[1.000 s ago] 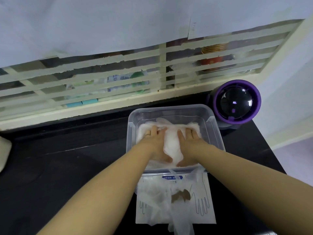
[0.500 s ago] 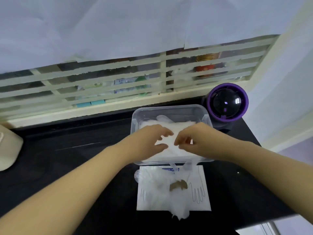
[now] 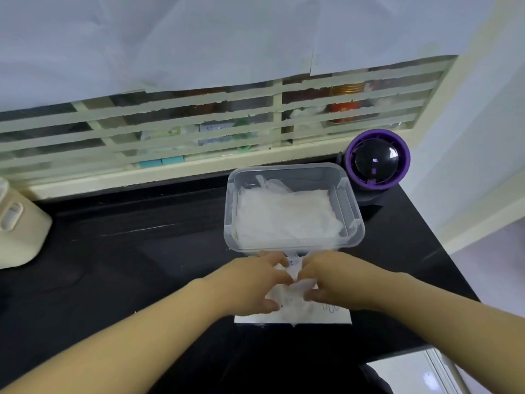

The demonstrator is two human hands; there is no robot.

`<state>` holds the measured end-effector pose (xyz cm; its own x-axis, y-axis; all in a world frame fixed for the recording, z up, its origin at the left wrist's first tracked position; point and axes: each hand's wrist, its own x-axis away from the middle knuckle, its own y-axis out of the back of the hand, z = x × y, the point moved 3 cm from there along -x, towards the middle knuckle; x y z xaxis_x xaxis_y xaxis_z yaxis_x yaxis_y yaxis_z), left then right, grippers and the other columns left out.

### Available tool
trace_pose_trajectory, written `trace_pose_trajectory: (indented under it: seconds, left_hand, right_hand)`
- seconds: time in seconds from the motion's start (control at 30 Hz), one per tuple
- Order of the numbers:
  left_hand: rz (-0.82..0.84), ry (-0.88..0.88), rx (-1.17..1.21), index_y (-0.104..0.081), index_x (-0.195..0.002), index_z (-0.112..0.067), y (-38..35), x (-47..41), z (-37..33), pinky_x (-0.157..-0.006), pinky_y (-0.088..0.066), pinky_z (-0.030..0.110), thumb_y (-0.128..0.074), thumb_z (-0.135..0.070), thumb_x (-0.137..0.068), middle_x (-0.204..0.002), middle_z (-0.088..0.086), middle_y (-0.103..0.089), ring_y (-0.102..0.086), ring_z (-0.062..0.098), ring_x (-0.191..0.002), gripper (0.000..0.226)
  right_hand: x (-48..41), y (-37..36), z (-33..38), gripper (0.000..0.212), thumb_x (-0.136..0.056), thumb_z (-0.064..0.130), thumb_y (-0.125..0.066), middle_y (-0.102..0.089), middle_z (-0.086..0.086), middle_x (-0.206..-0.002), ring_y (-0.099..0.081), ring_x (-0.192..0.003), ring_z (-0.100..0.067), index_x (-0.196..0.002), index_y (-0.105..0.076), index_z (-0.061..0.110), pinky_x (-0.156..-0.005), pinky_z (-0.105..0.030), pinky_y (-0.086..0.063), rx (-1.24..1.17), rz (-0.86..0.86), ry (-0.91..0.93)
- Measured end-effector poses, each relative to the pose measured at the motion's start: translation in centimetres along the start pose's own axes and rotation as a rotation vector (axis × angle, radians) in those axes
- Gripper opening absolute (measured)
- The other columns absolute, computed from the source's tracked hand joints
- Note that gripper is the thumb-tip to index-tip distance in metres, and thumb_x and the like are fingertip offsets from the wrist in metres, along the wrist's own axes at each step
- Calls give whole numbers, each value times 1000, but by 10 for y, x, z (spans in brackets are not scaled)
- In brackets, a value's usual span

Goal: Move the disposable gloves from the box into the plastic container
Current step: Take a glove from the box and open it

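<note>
Your bare forearms reaching forward and converging, your left hand (image 3: 255, 282) and right hand (image 3: 336, 280) side by side, nearly touching, palms down, fingers curled, thumbs tucked beneath, both gripping the gloves (image 3: 287, 304)

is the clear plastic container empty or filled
Partly filled: crumpled white disposable gloves cover the floor of the clear plastic container, below its rim.

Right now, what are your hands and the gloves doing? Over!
Left hand and right hand gripping leftover gloves on the box. Glove pile sits in the plastic container. Nothing in the way.
</note>
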<state>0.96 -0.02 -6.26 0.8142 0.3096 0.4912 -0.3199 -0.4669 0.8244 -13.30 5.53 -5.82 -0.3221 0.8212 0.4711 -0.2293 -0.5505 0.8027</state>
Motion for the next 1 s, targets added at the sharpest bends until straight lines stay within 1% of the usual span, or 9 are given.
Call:
trace_pose_trajectory:
  seconds: [0.07, 0.17, 0.33, 0.47, 0.6, 0.7, 0.8, 0.9, 1.0]
  left_hand:
    - [-9, 16, -50, -57, -131, -28, -4, -3, 1, -97, -45, 34, -51, -36, -98, -151, -13, -31, -46, 15, -126, 35]
    - [-75, 28, -51, -64, -123, -24, -5, -5, 4, -92, -47, 32, -40, -36, -103, -137, -12, -50, -54, 11, -115, 34]
    - [-142, 60, 21, -61, -126, -31, -2, 6, 12, -94, -48, 32, -34, -41, -104, -124, -14, -60, -57, 9, -112, 37]
    - [-154, 80, 86, -52, -135, -40, -5, 11, 13, -96, -45, 31, -29, -45, -104, -128, -17, -57, -54, 7, -116, 39]
    - [-180, 63, 201, -53, -135, -39, 1, 15, 15, -97, -46, 33, -31, -43, -104, -126, -15, -60, -56, 8, -115, 38]
    - [-197, 67, 228, -55, -135, -35, 8, 17, 18, -99, -45, 27, -34, -40, -104, -131, -16, -59, -56, 5, -116, 38]
    - [-220, 59, 236, -55, -135, -34, 14, 16, 18, -99, -44, 23, -34, -39, -104, -131, -17, -59, -54, 2, -116, 38]
    - [-249, 59, 248, -55, -135, -33, 16, 18, 19, -99, -44, 24, -34, -39, -104, -131, -17, -59, -54, 2, -117, 38]
    - [-305, 76, 249, -56, -134, -33, 18, 21, 21, -100, -43, 22, -36, -40, -103, -130, -16, -60, -55, 2, -116, 38]
  right_hand:
    - [-2, -7, -6, 22, -93, 30, -57, -62, -2, -95, -56, -82, -16, -97, -71, 14, -75, -30, -48, -29, -40, -29]
    - [1, -14, -11, 21, -95, 26, -55, -62, -1, -93, -55, -79, -14, -94, -67, 9, -74, -27, -46, -140, -70, -37]
    - [7, -14, -19, 13, -93, 26, -60, -60, 17, -77, -57, -68, 12, -83, -63, 19, -62, -9, -45, -410, -129, -134]
    - [9, -12, -24, 11, -94, 31, -59, -66, 13, -91, -66, -82, -1, -93, -57, 21, -78, -25, -55, -499, -143, -201]
    - [13, -10, -26, 23, -87, 42, -66, -60, 14, -103, -61, -92, -4, -102, -53, 30, -86, -23, -52, -460, -95, -261]
    - [15, -3, -27, 22, -86, 38, -68, -64, 13, -98, -61, -88, -4, -102, -64, 23, -83, -19, -51, -390, -118, -259]
    - [17, -1, -24, 13, -90, 31, -65, -67, 15, -84, -65, -77, -2, -93, -71, 20, -74, -13, -52, -425, -137, -244]
    - [17, -1, -24, 13, -90, 28, -64, -71, 9, -78, -68, -74, -5, -87, -72, 18, -75, -18, -55, -435, -173, -263]
    - [19, 1, -28, 9, -89, 26, -66, -70, 8, -76, -68, -72, -4, -83, -69, 19, -74, -15, -52, -441, -191, -286]
